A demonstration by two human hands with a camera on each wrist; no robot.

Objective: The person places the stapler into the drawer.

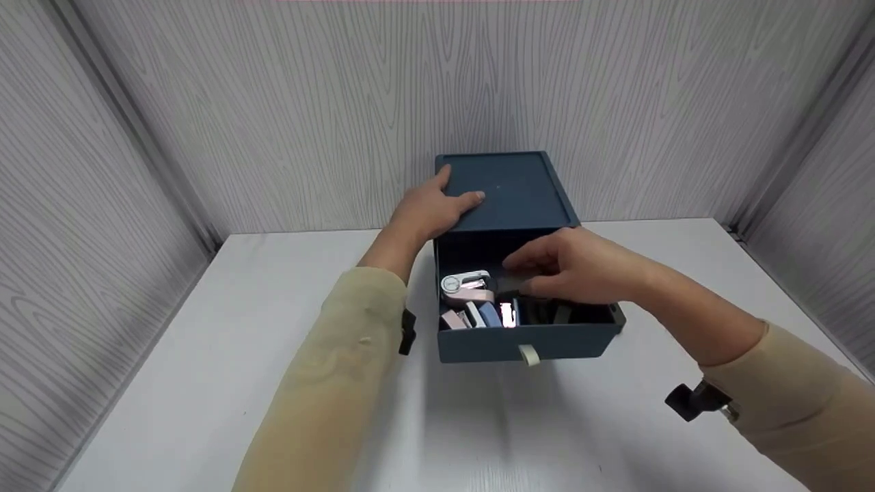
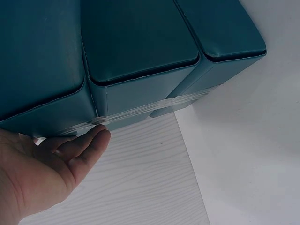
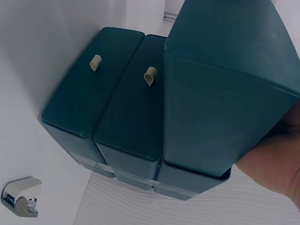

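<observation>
A dark blue drawer box [image 1: 513, 188] stands at the back of the white table [image 1: 225, 355]. Its drawer [image 1: 547, 342] is pulled out toward me and holds a white stapler [image 1: 465, 281], a pink item [image 1: 473, 296] and several small pieces. My left hand [image 1: 444, 201] lies flat on the box's top near its left edge; its palm [image 2: 42, 173] shows beside the box [image 2: 140, 42]. My right hand [image 1: 525, 275] reaches into the drawer, fingers curled on a dark item [image 1: 509, 284]. In the right wrist view only the edge of that hand [image 3: 276, 164] shows by a blue box face [image 3: 220, 93].
Grey wood-grain walls [image 1: 328, 102] close the table in at the back and both sides. A pale pull tab [image 1: 528, 354] hangs from the drawer front. The right wrist view shows two more blue fronts with tabs [image 3: 151, 76] and a stapler [image 3: 21, 197] lying on white.
</observation>
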